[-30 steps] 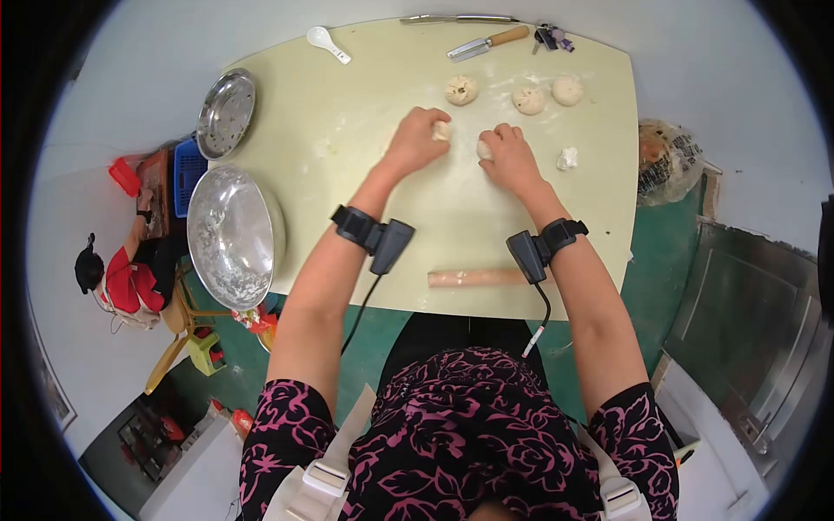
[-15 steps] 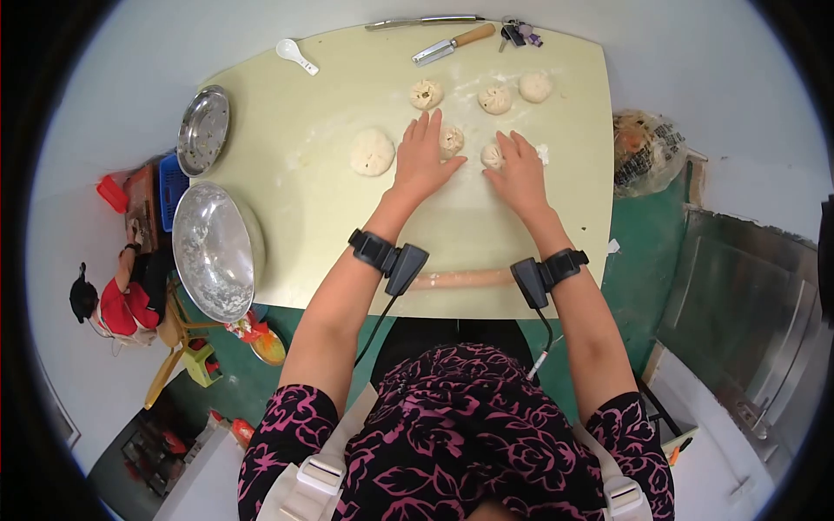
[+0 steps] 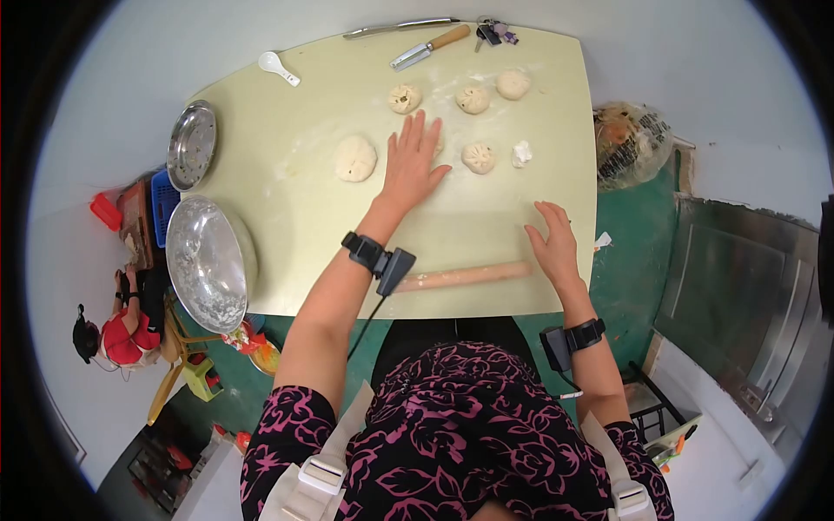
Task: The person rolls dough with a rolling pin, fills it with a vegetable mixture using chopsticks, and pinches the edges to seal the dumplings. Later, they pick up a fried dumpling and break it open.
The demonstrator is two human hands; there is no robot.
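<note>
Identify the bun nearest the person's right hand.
The pleated bun beside the small white lump; the others lie farther from the right hand.

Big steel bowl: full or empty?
Essentially empty: the steel bowl shows bare inner metal, with whitish residue but no mass of dough.

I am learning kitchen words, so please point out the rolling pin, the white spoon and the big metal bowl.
Rolling pin (image 3: pixel 469 275): head view, mid-shaft.
White spoon (image 3: pixel 271 62): head view, scoop.
Metal bowl (image 3: pixel 244 252): head view, outer wall.
</note>
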